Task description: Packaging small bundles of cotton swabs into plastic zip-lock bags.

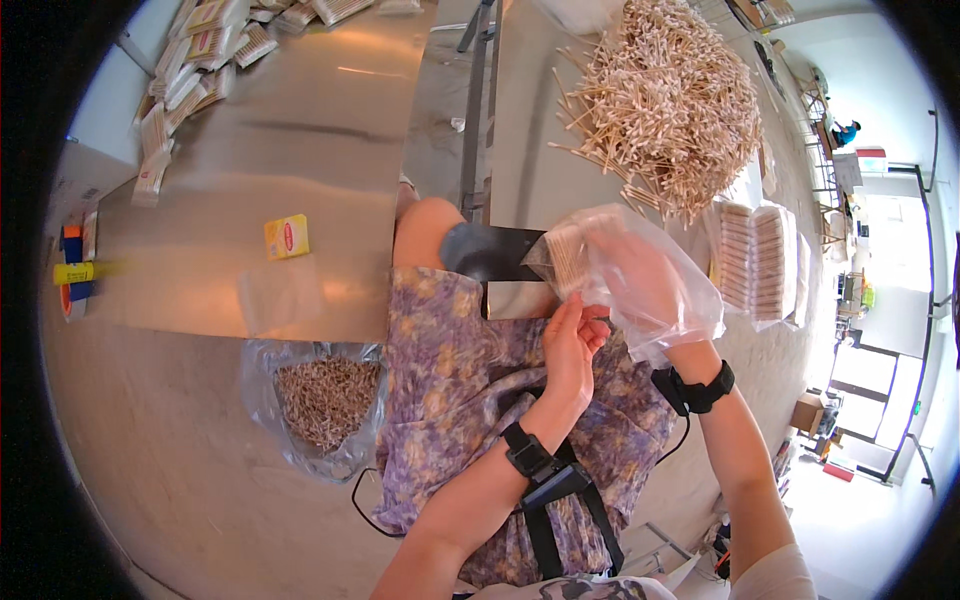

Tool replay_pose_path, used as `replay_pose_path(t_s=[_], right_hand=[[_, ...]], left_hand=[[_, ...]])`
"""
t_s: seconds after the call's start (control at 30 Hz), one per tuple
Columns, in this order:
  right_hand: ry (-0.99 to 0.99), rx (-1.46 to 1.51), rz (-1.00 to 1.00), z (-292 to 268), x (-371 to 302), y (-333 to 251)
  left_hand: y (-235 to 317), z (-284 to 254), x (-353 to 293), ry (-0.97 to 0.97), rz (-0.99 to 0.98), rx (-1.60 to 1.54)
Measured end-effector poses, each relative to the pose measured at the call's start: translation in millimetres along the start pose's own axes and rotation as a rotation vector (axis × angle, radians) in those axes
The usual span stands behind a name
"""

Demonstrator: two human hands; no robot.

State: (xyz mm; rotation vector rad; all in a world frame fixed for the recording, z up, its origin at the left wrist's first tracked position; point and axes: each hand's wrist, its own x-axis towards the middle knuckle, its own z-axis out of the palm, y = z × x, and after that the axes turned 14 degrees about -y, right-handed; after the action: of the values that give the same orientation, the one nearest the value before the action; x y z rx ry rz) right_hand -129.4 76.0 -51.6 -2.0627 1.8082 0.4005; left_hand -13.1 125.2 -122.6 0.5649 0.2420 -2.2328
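Observation:
My right hand point(640, 275) is inside a loose clear plastic bag point(690, 300) that covers it to the wrist. Its fingers close round a bundle of cotton swabs point(568, 257). That bundle lies at the right end of a dark curved metal piece point(485, 250), above my lap. Just below the bundle is my left hand point(570, 350), its fingers curled and thumb and forefinger pinched at the plastic's lower edge. A shiny metal block point(520, 300) sits under the curved piece.
A big heap of loose cotton swabs point(670, 110) covers the right table, with packed swab bundles point(755, 260) beside it. The left metal table point(280, 170) bears a yellow card point(287, 237), a clear sleeve point(280, 297) and filled packs point(205, 45). A swab-filled bag point(325, 400) stands below.

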Motion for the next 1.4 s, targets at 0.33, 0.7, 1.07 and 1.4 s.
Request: replay_pose_path(t_s=[0.33, 0.7, 1.07, 1.4], right_hand=[[0.057, -0.091, -0.069, 1, 4, 2], [0.248, -0.211, 0.024, 26, 12, 11], [-0.363, 0.329, 0.166, -76, -82, -25], [0.779, 1.254, 0.406, 18, -126, -9]], left_hand=[[-2, 3, 1, -0.006, -0.014, -0.001], [-4, 1, 4, -0.021, 0.013, -0.025], [10, -7, -2, -0.049, -0.049, 0.13], [33, 33, -46, -0.062, -0.03, 0.704]])
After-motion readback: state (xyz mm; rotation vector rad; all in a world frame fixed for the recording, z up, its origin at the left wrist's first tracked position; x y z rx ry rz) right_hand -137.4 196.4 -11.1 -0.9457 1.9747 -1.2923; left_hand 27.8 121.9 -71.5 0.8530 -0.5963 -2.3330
